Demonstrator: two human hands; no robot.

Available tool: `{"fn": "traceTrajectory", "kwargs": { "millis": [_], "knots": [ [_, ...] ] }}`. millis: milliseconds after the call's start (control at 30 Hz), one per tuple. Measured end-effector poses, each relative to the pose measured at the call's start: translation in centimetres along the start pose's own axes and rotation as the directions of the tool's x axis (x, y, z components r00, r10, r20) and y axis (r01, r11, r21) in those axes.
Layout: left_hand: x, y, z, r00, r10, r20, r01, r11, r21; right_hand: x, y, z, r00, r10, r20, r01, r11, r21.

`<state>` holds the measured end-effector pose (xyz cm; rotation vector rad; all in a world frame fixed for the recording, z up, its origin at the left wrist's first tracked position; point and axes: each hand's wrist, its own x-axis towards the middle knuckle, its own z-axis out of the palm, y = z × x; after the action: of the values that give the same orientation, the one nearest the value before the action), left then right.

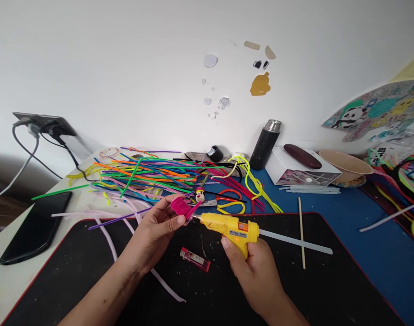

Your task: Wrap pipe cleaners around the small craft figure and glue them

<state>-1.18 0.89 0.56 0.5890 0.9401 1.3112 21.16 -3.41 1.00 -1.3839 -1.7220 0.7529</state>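
In my left hand (pixel 161 224), thumb and fingers pinch a bright magenta coil of fuzzy pipe cleaner (pixel 180 207) with one end sticking out to the right. My right hand (pixel 256 271) is wrapped around the grip of a yellow hot glue gun (pixel 229 226). A clear glue stick (pixel 297 241) juts from the gun's back. The metal nozzle points left and sits right by the coil; whether it touches cannot be told. Just behind the coil is a small doll-like figure (pixel 200 194) with a face. A pink lighter (pixel 194 259) lies on the black mat between my hands.
Many colored pipe cleaners (pixel 152 174) are heaped behind my hands, beside orange-and-yellow-handled scissors (pixel 230 202). A wooden stick (pixel 301 233) crosses under the glue stick. A phone (pixel 37 228) lies left; a black thermos (pixel 266 145) and white box (pixel 302 167) stand by the wall.
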Motion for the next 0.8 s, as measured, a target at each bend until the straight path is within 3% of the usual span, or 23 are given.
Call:
{"fn": "traceTrajectory", "kwargs": {
  "millis": [267, 800],
  "knots": [
    [-0.05, -0.11, -0.28, 1.0, 0.006, 0.026, -0.006, 1.0, 0.002, 0.16, -0.23, 0.06, 0.999, -0.034, -0.037, 0.034, 0.999, -0.005],
    [-0.12, -0.07, -0.05, 1.0, -0.003, 0.021, 0.003, 1.0, -0.008, 0.16, -0.35, -0.01, 1.0, 0.003, -0.001, -0.003, 1.0, -0.013]
  ]
}}
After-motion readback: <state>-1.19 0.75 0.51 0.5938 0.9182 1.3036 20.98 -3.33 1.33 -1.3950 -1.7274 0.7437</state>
